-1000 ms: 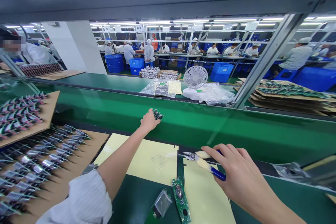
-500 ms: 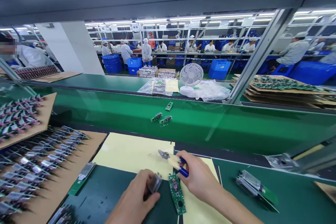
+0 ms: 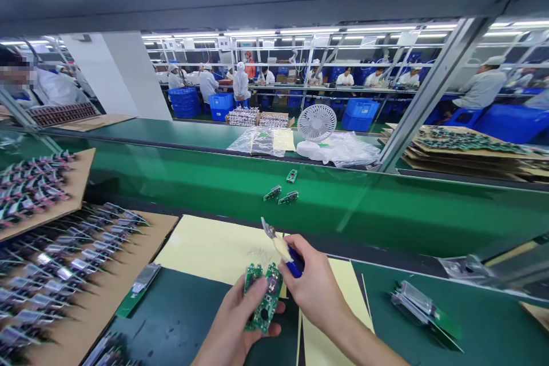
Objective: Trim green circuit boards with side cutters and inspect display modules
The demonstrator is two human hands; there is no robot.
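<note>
My left hand [image 3: 242,320] is closed round two green circuit boards [image 3: 268,301], held upright side by side with the thumb across one and fingertips behind. In my right hand [image 3: 315,283] are wire cutters [image 3: 281,246] with blue and cream handles, their metal jaws pointing up and to the left. The right fingertips are close to the top of the right-hand board; I cannot tell whether they touch it. Just beyond the boards, fine wire clippings [image 3: 258,254] are scattered on a yellow paper sheet [image 3: 214,242].
On the left, cardboard sheets [image 3: 160,234] carry rows of boards with displays. One board [image 3: 138,290] lies on the dark green mat [image 3: 180,314]. More boards [image 3: 424,311] lie at right. Three small boards sit on the green belt [image 3: 206,189]. Beyond stands a white fan [image 3: 317,124]; people work farther back.
The board that lay on the mat is now in my left hand beside the other one. The cutters' jaws have swung more upright. The three boards on the belt have shifted right.
</note>
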